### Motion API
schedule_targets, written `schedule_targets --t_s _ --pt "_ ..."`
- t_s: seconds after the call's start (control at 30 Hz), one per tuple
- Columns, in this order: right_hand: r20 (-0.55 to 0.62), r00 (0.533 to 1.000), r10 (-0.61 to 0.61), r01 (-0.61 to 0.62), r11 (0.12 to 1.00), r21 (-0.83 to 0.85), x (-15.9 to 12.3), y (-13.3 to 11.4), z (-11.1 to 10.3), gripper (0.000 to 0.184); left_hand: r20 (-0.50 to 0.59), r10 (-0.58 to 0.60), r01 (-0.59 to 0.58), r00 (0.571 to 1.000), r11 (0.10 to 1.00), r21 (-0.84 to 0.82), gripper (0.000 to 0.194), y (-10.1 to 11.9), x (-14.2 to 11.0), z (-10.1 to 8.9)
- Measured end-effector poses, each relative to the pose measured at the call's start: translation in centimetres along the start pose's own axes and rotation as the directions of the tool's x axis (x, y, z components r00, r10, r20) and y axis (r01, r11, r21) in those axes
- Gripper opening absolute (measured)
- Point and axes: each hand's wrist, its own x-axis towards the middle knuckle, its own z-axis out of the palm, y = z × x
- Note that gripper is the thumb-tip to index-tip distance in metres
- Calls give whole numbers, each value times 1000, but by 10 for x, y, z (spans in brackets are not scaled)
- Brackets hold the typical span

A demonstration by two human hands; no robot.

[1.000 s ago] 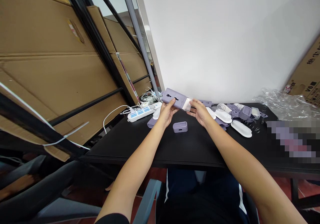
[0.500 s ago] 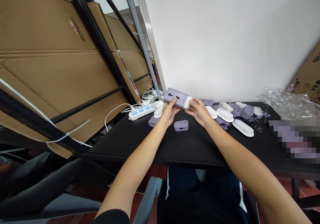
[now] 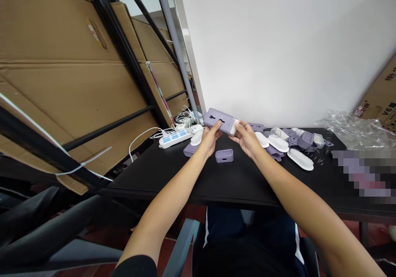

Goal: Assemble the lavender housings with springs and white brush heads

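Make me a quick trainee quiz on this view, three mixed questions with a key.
1. The left hand grips a purple casing. What does the right hand touch at one end of it?
A) clear plastic film
B) a white end piece
C) a metal spring

2. True or false: in the picture, the white power strip lies left of the small purple housing.

3. Fill in: the tabletop is coloured ____.

Key: 1 B; 2 true; 3 black.
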Motion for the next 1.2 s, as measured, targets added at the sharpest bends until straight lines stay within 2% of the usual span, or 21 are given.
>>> schedule_targets --t_s 0.13,0.27,0.33,0.37,0.4,0.47,0.53,0.57,0.67,0.73,0.8,0.87,0.93,1.0,1.07,1.2 --pt "-8 1000 -7 6 993 -122 -3 -2 0 39 -4 -32 32 999 999 0 49 2 3 -3" --pt "22 998 60 -51 951 -305 -6 1 1 38 -35 -12 11 999 1000 -23 46 6 4 -5" --pt "32 996 89 -64 886 -459 -8 5 1 36 -58 6 -8 998 999 -37 42 7 5 -5" --pt "45 996 74 -35 819 -572 -9 6 1 36 -72 16 -20 997 999 -46 39 7 5 -4" --pt "75 996 44 21 717 -697 -11 7 2 36 -90 28 -33 996 998 -56 37 6 6 -4" --pt "182 983 -9 169 412 -895 -14 8 2 37 -131 47 -57 990 996 -75 31 5 8 -4" --pt "282 959 -8 281 96 -955 -16 4 3 37 -175 56 -72 983 994 -85 27 4 11 -6" --pt "308 952 2 307 -32 -951 -17 0 3 36 -195 60 -77 979 994 -81 25 3 12 -7" --pt "303 951 -58 267 -335 -904 -16 -16 -1 36 -263 79 -92 962 995 -37 21 2 16 -13" --pt "226 957 -180 117 -476 -872 -15 -28 -7 38 -306 77 -85 949 996 -12 21 1 18 -15" --pt "103 963 -248 -48 -538 -842 -14 -40 -15 41 -344 45 -56 938 998 -24 20 1 19 -16" --pt "-20 986 -163 -111 -573 -812 -14 -47 -21 44 -378 -26 -10 925 996 -93 19 1 21 -14" --pt "-79 996 -37 -85 -599 -796 -15 -49 -23 42 -397 -116 36 910 979 -203 23 2 21 -12" --pt "-55 997 52 -12 -603 -798 -14 -47 -24 41 -376 -175 58 910 951 -302 31 3 21 -11" --pt "-3 995 97 55 -589 -806 -13 -44 -23 47 -317 -198 77 928 932 -354 39 6 19 -11" --pt "31 993 115 91 -568 -818 -11 -37 -28 50 -145 -248 175 958 905 -387 59 14 12 -13"
